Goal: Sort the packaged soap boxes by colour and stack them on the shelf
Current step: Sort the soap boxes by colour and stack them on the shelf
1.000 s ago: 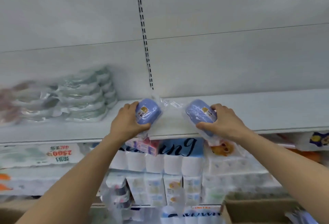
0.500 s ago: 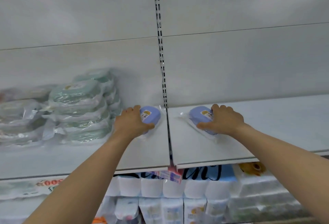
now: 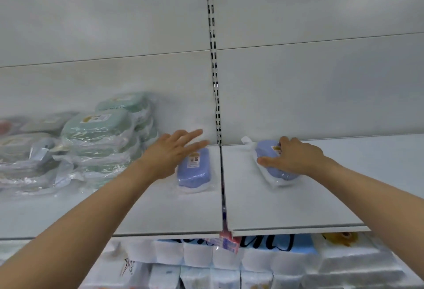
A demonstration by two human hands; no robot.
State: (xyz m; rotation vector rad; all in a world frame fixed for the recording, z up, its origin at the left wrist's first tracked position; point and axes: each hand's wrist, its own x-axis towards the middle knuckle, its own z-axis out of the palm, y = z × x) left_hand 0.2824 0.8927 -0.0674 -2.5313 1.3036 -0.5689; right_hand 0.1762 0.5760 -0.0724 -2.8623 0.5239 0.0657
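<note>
Two blue soap boxes in clear wrap lie on the white shelf (image 3: 160,215). The left blue box (image 3: 194,170) rests flat just left of the shelf seam. My left hand (image 3: 171,152) hovers over its far left corner with fingers spread straight, holding nothing. The right blue box (image 3: 274,164) lies right of the seam, and my right hand (image 3: 292,156) grips it from above with thumb and fingers curled round it. A stack of green soap boxes (image 3: 101,137) stands at the left, with more wrapped boxes (image 3: 25,151) beside it.
A slotted metal upright (image 3: 213,59) runs up the white back wall behind the seam. Below the shelf sit packs of toilet paper (image 3: 229,263). The shelf stretches on to the right of my right hand.
Both blue boxes moved deeper onto the shelf. My left hand let go of its box and opened its fingers. My right hand still holds its box.
</note>
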